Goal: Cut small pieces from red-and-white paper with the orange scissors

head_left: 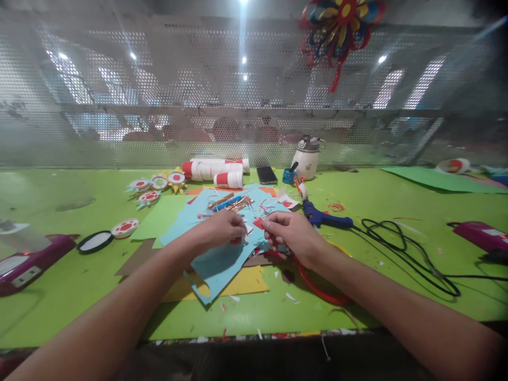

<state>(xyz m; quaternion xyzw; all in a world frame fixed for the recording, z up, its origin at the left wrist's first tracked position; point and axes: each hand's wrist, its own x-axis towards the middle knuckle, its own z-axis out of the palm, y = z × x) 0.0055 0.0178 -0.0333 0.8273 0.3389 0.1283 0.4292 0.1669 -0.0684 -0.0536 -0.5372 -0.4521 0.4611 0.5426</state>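
Here, a red scrap is pinched over the blue paper by thumb and forefinger of the right hand. Above it, the left hand is seen, fingers curled; whether anything is gripped cannot be told. Right of the paper, a glue gun is laid.

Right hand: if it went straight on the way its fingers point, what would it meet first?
Probably the left hand, just opposite above the blue paper, though depth is unclear.
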